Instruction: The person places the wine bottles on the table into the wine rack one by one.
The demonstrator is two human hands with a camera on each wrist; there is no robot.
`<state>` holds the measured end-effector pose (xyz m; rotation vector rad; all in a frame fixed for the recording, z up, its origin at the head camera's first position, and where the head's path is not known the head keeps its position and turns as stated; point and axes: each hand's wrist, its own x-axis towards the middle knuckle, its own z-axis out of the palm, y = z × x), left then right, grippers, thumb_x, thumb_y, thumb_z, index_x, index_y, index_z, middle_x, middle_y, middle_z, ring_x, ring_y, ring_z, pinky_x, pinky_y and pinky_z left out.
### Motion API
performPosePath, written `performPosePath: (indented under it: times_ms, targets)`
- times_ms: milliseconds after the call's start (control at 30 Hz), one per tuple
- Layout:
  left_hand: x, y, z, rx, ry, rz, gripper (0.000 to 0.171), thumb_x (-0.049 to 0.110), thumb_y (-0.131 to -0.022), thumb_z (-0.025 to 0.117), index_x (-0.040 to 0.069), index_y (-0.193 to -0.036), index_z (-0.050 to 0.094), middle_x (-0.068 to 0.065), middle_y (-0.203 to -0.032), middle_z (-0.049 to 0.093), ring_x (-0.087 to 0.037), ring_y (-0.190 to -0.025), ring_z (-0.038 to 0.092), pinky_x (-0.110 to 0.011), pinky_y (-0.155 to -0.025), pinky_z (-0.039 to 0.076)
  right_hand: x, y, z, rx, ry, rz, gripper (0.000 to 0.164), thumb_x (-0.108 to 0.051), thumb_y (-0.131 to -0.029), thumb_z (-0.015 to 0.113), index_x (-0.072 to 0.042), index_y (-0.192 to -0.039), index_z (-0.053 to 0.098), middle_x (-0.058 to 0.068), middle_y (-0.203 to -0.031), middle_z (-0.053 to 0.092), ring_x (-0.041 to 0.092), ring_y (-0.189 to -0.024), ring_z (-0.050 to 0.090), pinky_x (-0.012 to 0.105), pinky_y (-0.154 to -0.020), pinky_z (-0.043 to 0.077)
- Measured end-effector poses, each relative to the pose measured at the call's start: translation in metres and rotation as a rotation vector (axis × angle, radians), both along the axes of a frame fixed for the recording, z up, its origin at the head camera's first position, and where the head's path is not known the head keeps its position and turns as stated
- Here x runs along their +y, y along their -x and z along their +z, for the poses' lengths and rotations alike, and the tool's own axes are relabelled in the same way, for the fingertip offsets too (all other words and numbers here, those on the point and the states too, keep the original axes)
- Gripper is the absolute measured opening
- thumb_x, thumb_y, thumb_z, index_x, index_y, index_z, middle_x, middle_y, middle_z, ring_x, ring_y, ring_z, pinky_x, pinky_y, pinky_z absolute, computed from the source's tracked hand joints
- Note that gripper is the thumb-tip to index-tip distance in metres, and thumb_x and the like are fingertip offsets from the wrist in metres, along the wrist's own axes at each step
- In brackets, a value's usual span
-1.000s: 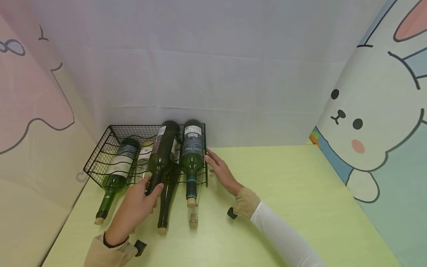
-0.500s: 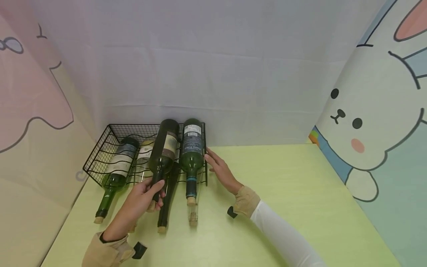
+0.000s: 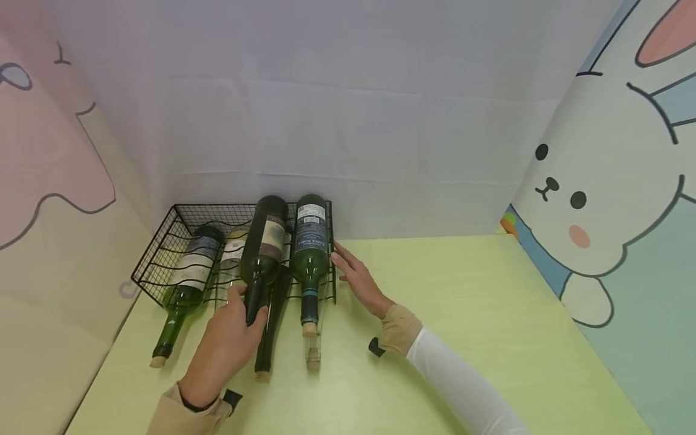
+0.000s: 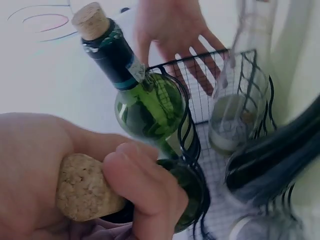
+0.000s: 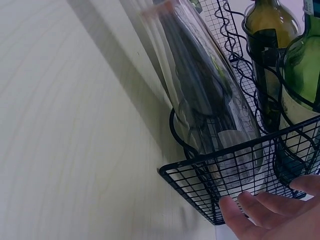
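Observation:
My left hand (image 3: 225, 341) grips the neck of a dark wine bottle (image 3: 261, 248), which lies with its base toward the back in the upper level of a black wire rack (image 3: 217, 207). Its cork (image 4: 85, 190) shows between thumb and fingers in the left wrist view. Beside it on the right lies a green wine bottle (image 3: 311, 241) with a blue label, neck toward me. My right hand (image 3: 361, 284) rests with extended fingers at the rack's right side; in the right wrist view its fingertips (image 5: 232, 207) are at the mesh.
Below are a slim dark bottle (image 3: 269, 338) and a clear bottle (image 3: 313, 356). Farther left in the rack lie another clear bottle (image 3: 231, 257) and a green bottle (image 3: 182, 296) with a pale label. The rack stands on a pale yellow-green table (image 3: 462, 314) against a white curtain.
The dark bottle has rolled in the rack, bringing its front label into view. My left hand has shifted its grip on the neck. My right hand stays at the rack's side.

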<state>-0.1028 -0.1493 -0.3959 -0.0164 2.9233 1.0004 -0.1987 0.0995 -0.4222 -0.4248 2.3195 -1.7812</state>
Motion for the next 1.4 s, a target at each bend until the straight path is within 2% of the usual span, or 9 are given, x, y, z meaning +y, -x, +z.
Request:
performPosePath:
  times_ms: [100, 233, 333, 533, 733, 867, 1033, 1200, 1400]
  targets:
    - [-0.006, 0.001, -0.002, -0.044, -0.101, -0.019, 0.064, 0.03, -0.103, 0.052, -0.005, -0.147, 0.022, -0.015, -0.086, 0.062, -0.018, -0.058, 0.057, -0.031, -0.05, 0.043, -0.001, 0.0, -0.001, 0.0, -0.007, 0.002, 0.057, -0.036, -0.11, 0.034, -0.01, -0.159, 0.023, 0.01, -0.16, 0.024, 0.027, -0.14, 0.036, 0.034, -0.097, 0.043]
    - [-0.012, 0.003, -0.006, -0.113, -0.288, -0.037, 0.067, 0.037, -0.105, 0.049, 0.0, -0.152, 0.019, -0.011, -0.075, 0.058, -0.02, -0.056, 0.054, -0.032, -0.051, 0.042, 0.0, 0.0, -0.001, 0.009, -0.005, -0.001, 0.057, -0.036, -0.11, 0.034, -0.009, -0.159, 0.024, 0.01, -0.16, 0.025, 0.027, -0.139, 0.037, 0.033, -0.096, 0.043]
    - [-0.014, 0.003, -0.009, -0.135, -0.415, -0.047, 0.062, 0.041, -0.105, 0.049, 0.002, -0.149, 0.028, -0.011, -0.071, 0.055, -0.021, -0.056, 0.052, -0.033, -0.051, 0.042, 0.0, 0.001, -0.002, 0.013, 0.002, -0.004, 0.057, -0.036, -0.11, 0.034, -0.009, -0.159, 0.024, 0.01, -0.159, 0.025, 0.027, -0.139, 0.037, 0.033, -0.096, 0.044]
    - [-0.013, 0.003, -0.011, -0.145, -0.612, -0.046, 0.039, 0.032, -0.108, 0.046, -0.002, -0.127, 0.043, -0.018, -0.086, 0.052, -0.019, -0.059, 0.05, -0.032, -0.055, 0.045, -0.001, 0.001, -0.003, 0.005, 0.008, 0.007, 0.057, -0.035, -0.11, 0.034, -0.008, -0.159, 0.023, 0.01, -0.16, 0.024, 0.028, -0.139, 0.037, 0.034, -0.096, 0.044]
    - [-0.011, 0.002, -0.011, -0.146, -0.765, -0.05, 0.036, 0.028, -0.109, 0.043, -0.005, -0.12, 0.044, -0.024, -0.095, 0.048, -0.014, -0.058, 0.047, -0.031, -0.054, 0.042, -0.001, 0.002, -0.003, 0.008, 0.011, 0.006, 0.057, -0.034, -0.11, 0.034, -0.008, -0.159, 0.023, 0.011, -0.16, 0.024, 0.028, -0.139, 0.037, 0.035, -0.096, 0.044]
    - [-0.011, 0.003, -0.012, -0.141, -0.789, -0.047, 0.034, 0.027, -0.109, 0.044, -0.005, -0.121, 0.044, -0.023, -0.095, 0.048, -0.013, -0.057, 0.047, -0.03, -0.053, 0.042, 0.0, 0.002, -0.003, 0.006, 0.012, 0.006, 0.057, -0.035, -0.11, 0.034, -0.008, -0.159, 0.023, 0.011, -0.16, 0.024, 0.028, -0.139, 0.037, 0.034, -0.096, 0.044]
    - [-0.009, 0.003, -0.013, -0.158, -0.749, -0.02, 0.038, 0.03, -0.107, 0.047, -0.003, -0.126, 0.044, -0.018, -0.094, 0.051, -0.017, -0.06, 0.051, -0.03, -0.055, 0.045, 0.001, 0.002, -0.002, 0.005, 0.007, 0.007, 0.058, -0.037, -0.11, 0.034, -0.009, -0.159, 0.023, 0.01, -0.16, 0.023, 0.027, -0.139, 0.037, 0.033, -0.096, 0.044]
    - [-0.006, 0.004, -0.012, -0.192, -0.706, 0.023, 0.045, 0.037, -0.103, 0.054, 0.0, -0.128, 0.046, -0.019, -0.096, 0.057, -0.02, -0.065, 0.057, -0.035, -0.061, 0.051, 0.001, 0.002, -0.002, 0.007, 0.008, 0.012, 0.058, -0.037, -0.11, 0.034, -0.009, -0.159, 0.023, 0.01, -0.16, 0.023, 0.028, -0.139, 0.036, 0.034, -0.096, 0.043]
    - [-0.006, 0.005, -0.01, -0.191, -0.64, 0.05, 0.056, 0.04, -0.103, 0.054, 0.002, -0.14, 0.037, -0.018, -0.102, 0.059, -0.019, -0.066, 0.058, -0.036, -0.062, 0.052, 0.001, 0.001, -0.002, 0.001, 0.011, 0.011, 0.058, -0.036, -0.11, 0.035, -0.008, -0.159, 0.024, 0.01, -0.16, 0.024, 0.028, -0.139, 0.037, 0.034, -0.096, 0.043]
